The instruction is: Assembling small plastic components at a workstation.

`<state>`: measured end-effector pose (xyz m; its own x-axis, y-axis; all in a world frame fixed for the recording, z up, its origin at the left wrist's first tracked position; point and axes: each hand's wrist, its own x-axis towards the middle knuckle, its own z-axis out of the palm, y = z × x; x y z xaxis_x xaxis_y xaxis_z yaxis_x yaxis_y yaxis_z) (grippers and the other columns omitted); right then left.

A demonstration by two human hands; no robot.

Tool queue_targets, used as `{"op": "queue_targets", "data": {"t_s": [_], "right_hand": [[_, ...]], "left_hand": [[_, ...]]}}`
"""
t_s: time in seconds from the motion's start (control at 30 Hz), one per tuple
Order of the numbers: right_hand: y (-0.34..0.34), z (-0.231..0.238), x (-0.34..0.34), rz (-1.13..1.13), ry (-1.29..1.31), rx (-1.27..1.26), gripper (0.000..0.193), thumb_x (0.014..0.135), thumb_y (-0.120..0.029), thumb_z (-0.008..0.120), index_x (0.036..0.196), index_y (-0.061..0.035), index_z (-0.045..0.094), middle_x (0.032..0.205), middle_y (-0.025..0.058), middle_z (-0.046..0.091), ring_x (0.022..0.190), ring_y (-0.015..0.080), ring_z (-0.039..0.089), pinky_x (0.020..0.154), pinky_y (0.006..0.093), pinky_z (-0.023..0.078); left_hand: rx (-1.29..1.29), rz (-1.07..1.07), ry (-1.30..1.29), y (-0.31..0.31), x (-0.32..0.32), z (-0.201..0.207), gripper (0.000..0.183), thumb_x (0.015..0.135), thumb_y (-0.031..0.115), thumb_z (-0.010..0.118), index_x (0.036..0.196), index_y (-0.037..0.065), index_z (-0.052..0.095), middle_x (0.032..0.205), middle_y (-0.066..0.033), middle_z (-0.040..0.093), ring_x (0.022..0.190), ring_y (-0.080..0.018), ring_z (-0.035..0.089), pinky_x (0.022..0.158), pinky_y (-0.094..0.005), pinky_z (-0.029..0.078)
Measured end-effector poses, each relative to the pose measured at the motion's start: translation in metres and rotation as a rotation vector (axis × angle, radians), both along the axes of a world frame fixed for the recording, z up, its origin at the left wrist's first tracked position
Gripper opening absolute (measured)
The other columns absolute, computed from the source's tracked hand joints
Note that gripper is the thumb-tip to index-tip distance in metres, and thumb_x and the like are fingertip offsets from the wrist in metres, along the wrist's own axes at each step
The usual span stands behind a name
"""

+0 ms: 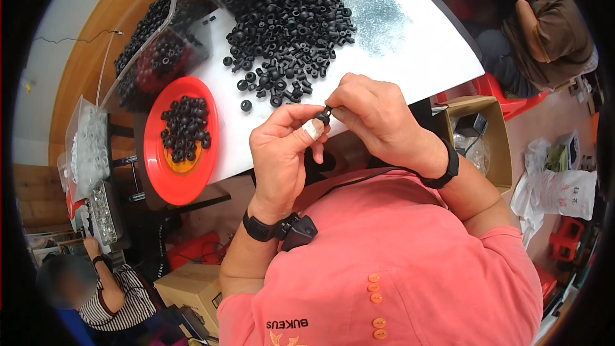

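Over the near edge of the white tabletop (428, 51), my two hands meet at a small black part (323, 116). My left hand (280, 147) pinches its rounded body between thumb and fingers; white tape (313, 129) wraps the thumb. From the right, my right hand (384, 118) grips the narrow upper end with thumb and forefinger. Whether this is one piece or two joined cannot be made out. Beyond my hands spreads a heap of black parts (291, 32), some round with a hole, some spool-shaped. To the left, a red plate (157, 176) carries a cluster of round black parts.
Clear plastic bins (106, 77) with black parts stand at the left and back. A cardboard box (496, 147) sits right of the table. One person (544, 38) works at the far right, another (122, 295) at the lower left. A dark cable (359, 182) crosses my shirt.
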<state>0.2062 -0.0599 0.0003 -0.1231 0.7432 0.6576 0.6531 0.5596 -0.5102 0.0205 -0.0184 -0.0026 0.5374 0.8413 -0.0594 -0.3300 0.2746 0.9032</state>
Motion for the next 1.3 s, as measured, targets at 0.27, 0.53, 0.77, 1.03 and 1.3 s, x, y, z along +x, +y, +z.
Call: {"op": "queue_targets", "data": {"t_s": [0.27,0.53,0.77,1.03,1.3], "right_hand": [[0.001,-0.001,-0.012,-0.079,-0.083,0.131,0.024,0.067,-0.001,0.069,0.081,-0.0039,0.05,0.073,0.0119,0.049,0.065,0.0319,0.054,0.055,0.0426,0.043],[-0.002,-0.003,-0.017,-0.05,-0.008,0.209,0.025,0.065,-0.003,0.071,0.078,-0.0051,0.049,0.073,0.0115,0.049,0.065,0.0307,0.053,0.055,0.0421,0.042],[-0.001,-0.01,-0.028,-0.214,-0.048,0.223,0.03,0.059,-0.008,0.073,0.075,-0.0059,0.048,0.068,0.0102,0.047,0.058,0.0301,0.051,0.053,0.0419,0.042],[0.005,-0.003,-0.009,-0.075,-0.072,0.275,0.028,0.06,-0.006,0.07,0.076,-0.0066,0.048,0.068,0.0099,0.048,0.056,0.0296,0.052,0.051,0.0418,0.043],[0.003,0.004,-0.005,0.017,-0.11,0.162,0.028,0.06,-0.006,0.071,0.078,-0.0063,0.048,0.068,0.009,0.049,0.058,0.0295,0.054,0.051,0.0413,0.042]], "left_hand": [[0.03,0.029,0.009,-0.001,0.001,-0.004,0.02,0.092,0.0,0.068,0.11,-0.007,0.066,0.09,-0.0148,0.071,0.071,-0.0183,0.067,0.053,-0.0261,0.048],[-0.037,0.023,-0.053,-0.001,-0.001,0.001,0.015,0.093,-0.003,0.065,0.107,-0.007,0.066,0.089,-0.0125,0.071,0.069,-0.0128,0.064,0.056,-0.0226,0.048],[0.009,0.06,0.007,-0.006,0.006,0.005,0.016,0.093,-0.004,0.062,0.108,-0.007,0.067,0.088,-0.0109,0.071,0.067,-0.0116,0.062,0.058,-0.0226,0.05],[0.081,-0.139,0.177,0.0,-0.005,0.009,0.02,0.097,0.008,0.063,0.106,-0.009,0.068,0.084,-0.0114,0.07,0.067,-0.0138,0.064,0.052,-0.0234,0.049],[0.058,-0.115,0.13,-0.003,-0.004,0.006,0.02,0.097,0.011,0.065,0.103,-0.008,0.069,0.08,-0.0117,0.07,0.065,-0.0141,0.064,0.05,-0.0234,0.048]]}}
